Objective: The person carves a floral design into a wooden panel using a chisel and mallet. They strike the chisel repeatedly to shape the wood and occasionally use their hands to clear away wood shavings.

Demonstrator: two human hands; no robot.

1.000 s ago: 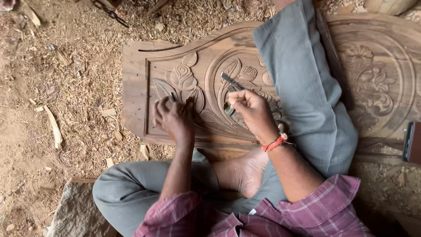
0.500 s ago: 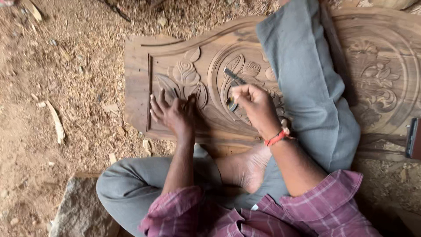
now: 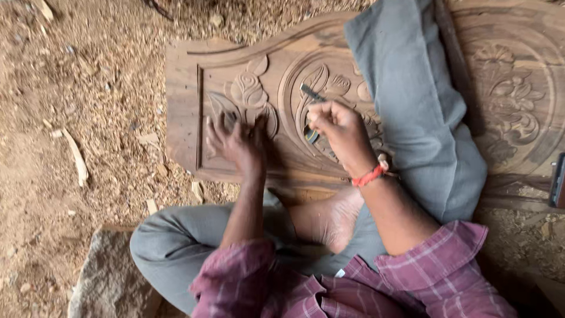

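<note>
We are gripping a chisel in our closed right hand over the leaf relief at the middle of the carved wooden panel, while our left hand, fingers spread open, is pressing the panel's lower left; we judge shallow, steady cuts are serving best here.

grey stone at lower left, wood sliver on sawdust-strewn ground, dark object at right edge
</note>
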